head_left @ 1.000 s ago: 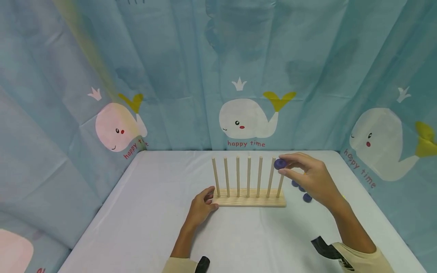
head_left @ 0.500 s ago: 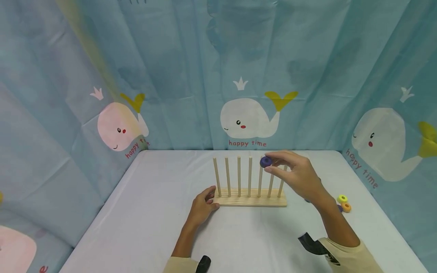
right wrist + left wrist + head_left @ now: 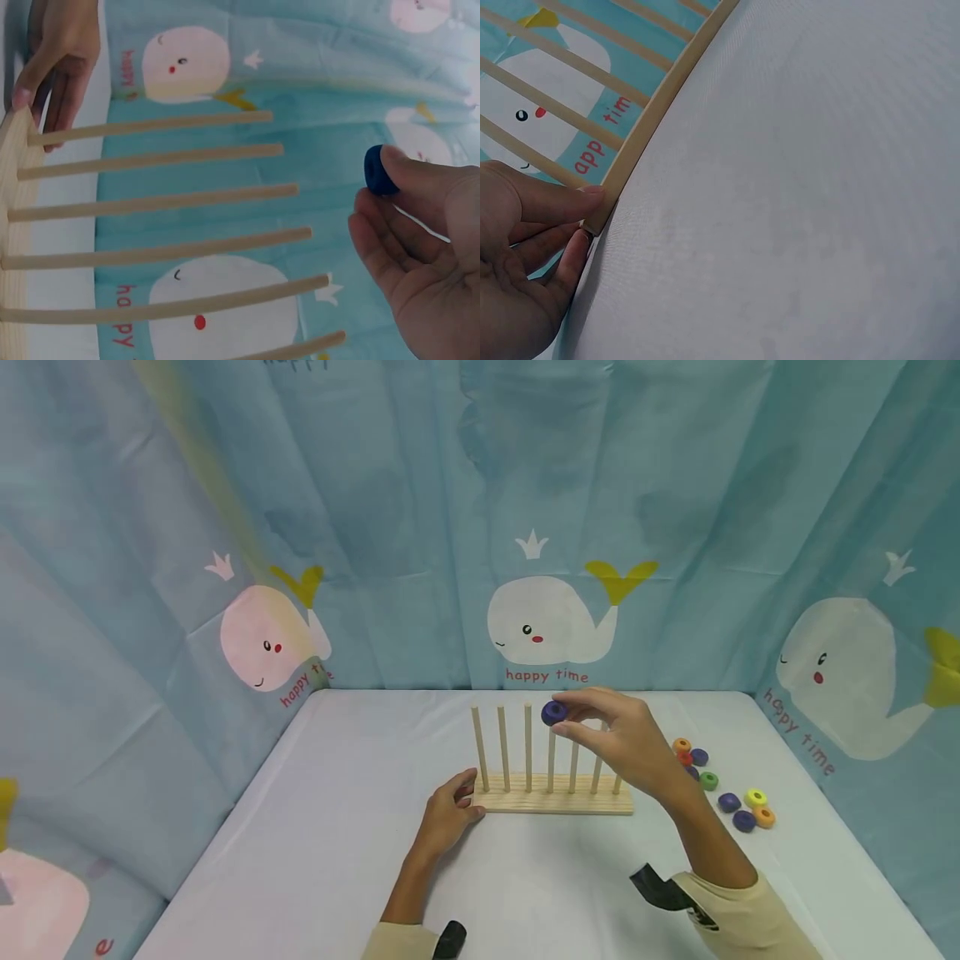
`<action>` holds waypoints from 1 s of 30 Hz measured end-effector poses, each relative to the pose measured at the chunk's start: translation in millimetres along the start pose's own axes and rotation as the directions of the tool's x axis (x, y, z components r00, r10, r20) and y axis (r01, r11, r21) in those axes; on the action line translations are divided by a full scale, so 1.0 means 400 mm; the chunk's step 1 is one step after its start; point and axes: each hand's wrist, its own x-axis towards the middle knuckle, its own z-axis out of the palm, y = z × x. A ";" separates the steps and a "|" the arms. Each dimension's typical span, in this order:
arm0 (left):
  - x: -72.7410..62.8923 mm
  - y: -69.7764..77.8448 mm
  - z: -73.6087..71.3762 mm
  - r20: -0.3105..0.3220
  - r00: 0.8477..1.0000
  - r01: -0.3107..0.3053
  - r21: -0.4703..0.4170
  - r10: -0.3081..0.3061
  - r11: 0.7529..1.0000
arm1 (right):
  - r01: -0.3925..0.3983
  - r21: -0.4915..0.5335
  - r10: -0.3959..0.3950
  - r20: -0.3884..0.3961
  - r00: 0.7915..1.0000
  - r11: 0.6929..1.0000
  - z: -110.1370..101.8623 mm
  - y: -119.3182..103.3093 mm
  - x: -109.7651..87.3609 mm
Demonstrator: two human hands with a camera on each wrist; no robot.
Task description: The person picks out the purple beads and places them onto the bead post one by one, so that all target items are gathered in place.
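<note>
In the head view my left hand [image 3: 444,814] holds the left end of a wooden peg rack [image 3: 555,806], a flat base with a row of upright pegs. The left wrist view shows its thumb on one face of the base [image 3: 641,142] and fingers at the other. My right hand [image 3: 626,735] pinches a purple bead [image 3: 554,712] between thumb and fingers, up at the height of the peg tops, in front of a middle peg. In the right wrist view the bead [image 3: 379,171] is apart from the pegs [image 3: 165,202], which look bare.
To the right of the rack, loose beads lie on the white table [image 3: 360,760]: a green bead [image 3: 708,781], a red bead [image 3: 684,758], a yellow bead [image 3: 755,797], an orange bead [image 3: 763,817] and several purple ones. A blue whale-print curtain [image 3: 405,610] hangs behind.
My right hand has carried the purple bead leftward along the peg tops, from the right end to the middle. The loose beads at right have come into view. My left hand keeps its hold.
</note>
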 end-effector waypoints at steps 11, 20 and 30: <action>-0.006 0.005 -0.001 0.009 1.000 -0.013 0.010 0.012 1.000 | 0.084 0.045 -0.085 0.018 0.996 0.995 0.042 0.000 0.035; -0.006 0.007 -0.002 0.002 1.000 -0.001 0.016 0.001 1.000 | 0.130 0.059 -0.130 0.001 0.991 0.990 0.074 -0.023 0.059; -0.005 0.005 0.000 0.003 1.000 0.002 0.021 -0.002 1.000 | 0.139 0.070 -0.140 0.003 0.990 0.988 0.113 -0.011 0.076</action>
